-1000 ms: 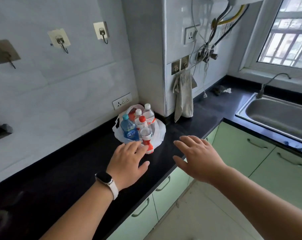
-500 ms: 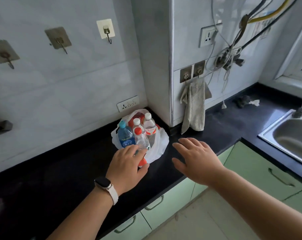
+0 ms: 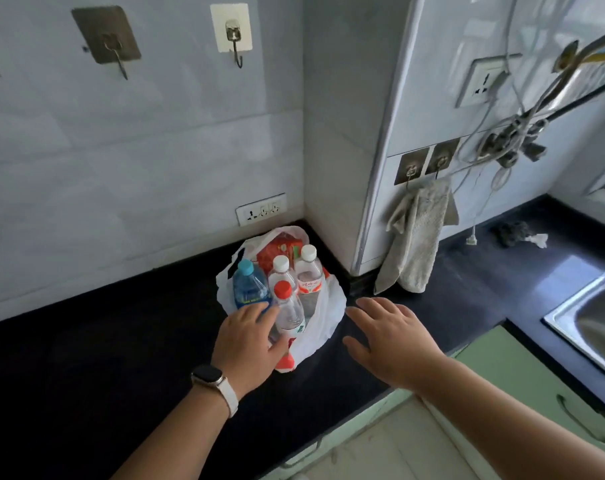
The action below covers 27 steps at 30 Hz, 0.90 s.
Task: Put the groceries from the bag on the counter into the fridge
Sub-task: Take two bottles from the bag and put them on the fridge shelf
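The bag (image 3: 323, 318) sits on the counter (image 3: 121, 341), in the corner just below the wall socket (image 3: 261, 209), its mouth open. Upright inside: a blue bottle (image 3: 249, 289) at its left, a red-capped bottle (image 3: 289, 311) in front, two white-capped ones behind. Left hand (image 3: 249, 344) lies over the bag's near-left edge, fingers spread, touching the blue and red-capped bottles, not closed on either. Right hand (image 3: 387, 336) is open, flat, just right of the bag.

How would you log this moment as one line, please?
stage: reaching | left hand: open, at bottles in bag | right hand: open, beside bag | counter
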Available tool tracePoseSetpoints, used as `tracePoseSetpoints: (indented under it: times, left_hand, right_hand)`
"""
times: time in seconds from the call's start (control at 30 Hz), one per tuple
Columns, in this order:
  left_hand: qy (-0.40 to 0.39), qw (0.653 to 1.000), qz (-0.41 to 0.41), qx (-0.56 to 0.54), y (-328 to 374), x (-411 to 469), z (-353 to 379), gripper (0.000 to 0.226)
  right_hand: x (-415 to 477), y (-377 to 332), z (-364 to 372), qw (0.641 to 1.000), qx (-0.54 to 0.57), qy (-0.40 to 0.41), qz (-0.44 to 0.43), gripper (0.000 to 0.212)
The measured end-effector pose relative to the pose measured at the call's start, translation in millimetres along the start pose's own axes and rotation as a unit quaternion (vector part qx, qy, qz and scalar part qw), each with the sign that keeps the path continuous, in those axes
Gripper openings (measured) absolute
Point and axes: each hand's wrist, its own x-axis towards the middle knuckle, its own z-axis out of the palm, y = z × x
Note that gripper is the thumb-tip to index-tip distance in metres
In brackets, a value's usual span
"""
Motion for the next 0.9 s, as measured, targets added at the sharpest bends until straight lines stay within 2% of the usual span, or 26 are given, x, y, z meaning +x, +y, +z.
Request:
tracePoseSetpoints:
  times: [0.13,0.27,0.47,0.6,0.9]
  left_hand:
    - [-0.005,0.990,-0.080,-0.112,-7.7,10.4,23.7,0.052]
    - [-0.030,0.954,-0.173,-0.241,-11.2,11.8,47.0,0.062]
    - [-0.028,0.888,-0.228,-0.398,0.1,13.2,70.7,0.052]
    - [-0.026,0.867,-0.261,-0.424,3.3,15.3,81.3,0.047]
    - [0.000,0.853,-0.330,-0.404,15.8,24.6,100.6,0.060]
  right_hand:
    - [31.8,1.8,9.4,0.999,0.033,0.007,0.011,0.057]
    - [60.8,2.7,23.7,0.990,0.127,-0.005,0.060,0.059]
    - [92.4,12.8,53.1,0.923,0.340,-0.024,0.179,0.070]
    - [114.1,21.7,71.2,0.895,0.398,-0.030,0.198,0.075]
    - [169.0,20.2,84.1,0.884,0.447,-0.052,0.127,0.073]
